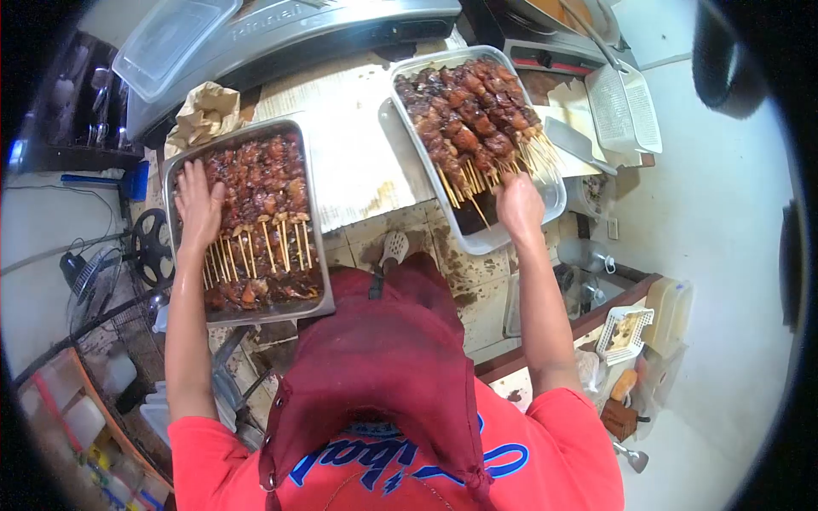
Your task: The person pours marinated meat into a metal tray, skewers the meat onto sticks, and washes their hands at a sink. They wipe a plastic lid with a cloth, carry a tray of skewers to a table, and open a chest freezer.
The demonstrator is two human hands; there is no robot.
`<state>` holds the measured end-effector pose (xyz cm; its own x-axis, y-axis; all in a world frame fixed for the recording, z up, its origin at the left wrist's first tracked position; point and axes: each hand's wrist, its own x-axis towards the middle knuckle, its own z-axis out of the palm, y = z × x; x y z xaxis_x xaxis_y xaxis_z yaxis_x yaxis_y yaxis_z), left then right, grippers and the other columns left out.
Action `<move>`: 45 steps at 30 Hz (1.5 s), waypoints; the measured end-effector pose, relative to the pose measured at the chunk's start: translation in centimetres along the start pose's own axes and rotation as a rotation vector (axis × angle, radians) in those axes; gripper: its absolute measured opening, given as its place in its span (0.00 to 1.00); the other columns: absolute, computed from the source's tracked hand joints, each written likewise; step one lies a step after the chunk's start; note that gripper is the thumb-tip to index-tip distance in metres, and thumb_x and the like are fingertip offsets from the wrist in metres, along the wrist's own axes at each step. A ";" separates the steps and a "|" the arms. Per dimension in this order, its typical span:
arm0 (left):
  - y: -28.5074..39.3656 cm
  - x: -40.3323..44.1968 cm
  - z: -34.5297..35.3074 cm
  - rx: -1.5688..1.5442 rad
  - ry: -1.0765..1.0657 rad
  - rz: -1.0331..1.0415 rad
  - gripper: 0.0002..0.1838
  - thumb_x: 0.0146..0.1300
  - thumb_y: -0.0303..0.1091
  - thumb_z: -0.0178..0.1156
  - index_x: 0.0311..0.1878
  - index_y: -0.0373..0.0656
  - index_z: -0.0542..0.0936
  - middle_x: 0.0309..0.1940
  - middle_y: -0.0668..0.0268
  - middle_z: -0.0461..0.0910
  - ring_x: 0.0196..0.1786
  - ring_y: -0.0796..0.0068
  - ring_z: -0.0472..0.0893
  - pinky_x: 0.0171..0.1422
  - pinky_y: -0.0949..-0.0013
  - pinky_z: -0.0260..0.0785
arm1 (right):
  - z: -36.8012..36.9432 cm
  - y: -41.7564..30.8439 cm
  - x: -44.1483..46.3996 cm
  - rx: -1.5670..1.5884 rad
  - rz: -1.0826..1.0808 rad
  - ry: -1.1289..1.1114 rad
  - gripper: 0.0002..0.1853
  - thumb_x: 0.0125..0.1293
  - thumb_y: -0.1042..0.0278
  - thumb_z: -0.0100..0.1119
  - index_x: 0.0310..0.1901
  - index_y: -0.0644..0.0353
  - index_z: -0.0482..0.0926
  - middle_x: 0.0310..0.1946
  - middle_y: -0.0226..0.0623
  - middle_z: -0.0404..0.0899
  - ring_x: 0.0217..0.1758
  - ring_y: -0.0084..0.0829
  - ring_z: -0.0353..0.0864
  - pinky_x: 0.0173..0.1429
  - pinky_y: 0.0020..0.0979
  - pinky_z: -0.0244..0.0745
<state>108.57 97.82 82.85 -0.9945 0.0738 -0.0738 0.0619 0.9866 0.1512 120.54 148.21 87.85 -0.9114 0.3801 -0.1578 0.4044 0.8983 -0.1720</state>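
My left hand (198, 204) lies with fingers stretched out over the left side of a metal tray (319, 247), touching the dark glazed meat skewers (260, 183) there. Those skewers lie in a row, their bare sticks toward me, with more meat below them. My right hand (520, 204) is closed around stick ends at the near side of a clear plastic container (554, 200). Glazed meat skewers (469, 106) are heaped in that container, their sticks pointing toward me. Dark sauce (464, 217) shows at its near end. How many sticks my fingers hold is hidden.
Stained paper (349, 145) covers the counter between both vessels. A crumpled brown paper bag (204, 115) sits behind the tray. A gas stove (281, 43) with a plastic lid (175, 43) stands at the back. At right are a cleaver-like blade (571, 140) and a white basket (622, 106).
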 end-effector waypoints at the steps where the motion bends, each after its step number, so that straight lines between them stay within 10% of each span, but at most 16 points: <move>1: 1.3 0.1 -0.5 -0.066 0.110 0.009 0.37 0.68 0.55 0.41 0.71 0.40 0.47 0.72 0.52 0.41 0.73 0.49 0.43 0.74 0.50 0.35 | 0.9 1.3 -0.3 -0.018 -0.038 -0.041 0.08 0.58 0.68 0.54 0.35 0.62 0.78 0.37 0.49 0.77 0.42 0.51 0.77 0.45 0.45 0.72; 6: 12.2 -1.8 -2.8 -0.466 0.275 0.126 0.32 0.67 0.47 0.48 0.67 0.35 0.56 0.65 0.47 0.55 0.69 0.52 0.55 0.71 0.58 0.49 | 2.2 3.2 -0.7 0.176 -0.198 0.127 0.05 0.57 0.72 0.51 0.29 0.63 0.77 0.30 0.50 0.74 0.34 0.52 0.76 0.38 0.47 0.70; 18: 21.7 -5.7 -2.3 -0.649 -0.073 0.291 0.20 0.59 0.31 0.56 0.54 0.34 0.71 0.50 0.51 0.73 0.48 0.58 0.78 0.52 0.62 0.70 | 2.3 1.1 -2.1 0.295 -0.129 -0.095 0.07 0.52 0.69 0.61 0.25 0.65 0.78 0.28 0.52 0.76 0.35 0.51 0.78 0.40 0.45 0.71; 25: 20.1 -8.8 -3.9 -1.151 -0.755 0.207 0.13 0.59 0.33 0.59 0.43 0.34 0.79 0.36 0.56 0.81 0.40 0.70 0.80 0.48 0.67 0.71 | -2.6 -4.1 -8.0 0.583 -0.104 -0.116 0.07 0.53 0.73 0.62 0.32 0.67 0.80 0.25 0.44 0.78 0.27 0.35 0.78 0.35 0.32 0.71; 27: 19.3 -9.6 -4.0 -1.142 -0.645 0.358 0.14 0.59 0.36 0.60 0.42 0.35 0.80 0.34 0.57 0.82 0.41 0.71 0.79 0.49 0.68 0.70 | -0.9 -8.7 -9.3 0.811 -0.041 -0.209 0.07 0.54 0.74 0.63 0.34 0.68 0.81 0.27 0.42 0.80 0.28 0.29 0.78 0.36 0.28 0.72; 30: 16.9 -10.8 -3.4 -1.602 -0.569 -0.008 0.10 0.61 0.32 0.60 0.39 0.33 0.80 0.33 0.65 0.80 0.37 0.81 0.75 0.43 0.76 0.69 | 2.3 -16.9 -11.4 0.944 -0.090 -0.282 0.08 0.55 0.73 0.62 0.35 0.67 0.81 0.28 0.41 0.81 0.29 0.26 0.79 0.37 0.27 0.74; 37: 4.4 -10.6 -0.7 -1.268 -0.247 -0.132 0.08 0.63 0.28 0.55 0.30 0.34 0.78 0.23 0.73 0.75 0.27 0.86 0.69 0.32 0.76 0.64 | 9.1 -29.1 -13.8 1.240 0.025 -0.625 0.07 0.61 0.72 0.59 0.35 0.69 0.79 0.19 0.30 0.76 0.17 0.17 0.73 0.21 0.22 0.68; 40: 0.9 -10.1 1.2 -1.010 -0.238 -0.244 0.11 0.64 0.30 0.54 0.26 0.34 0.76 0.19 0.70 0.72 0.24 0.84 0.66 0.28 0.71 0.61 | 11.4 -31.0 -14.3 1.253 0.084 -0.653 0.07 0.62 0.72 0.59 0.33 0.68 0.79 0.17 0.28 0.75 0.17 0.17 0.72 0.20 0.21 0.67; 45: -0.8 -9.0 0.8 -0.662 -0.140 -0.109 0.10 0.58 0.32 0.55 0.27 0.34 0.75 0.24 0.44 0.74 0.31 0.44 0.75 0.35 0.52 0.65 | 14.4 -32.4 -13.6 1.158 0.005 -0.605 0.07 0.63 0.71 0.58 0.33 0.67 0.78 0.18 0.27 0.74 0.17 0.18 0.71 0.21 0.23 0.67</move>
<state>117.56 96.47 82.64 -0.9692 0.0410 -0.2427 -0.1467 0.6954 0.7035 120.96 110.78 81.53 -0.8536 -0.0484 -0.5187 0.5150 0.0721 -0.8541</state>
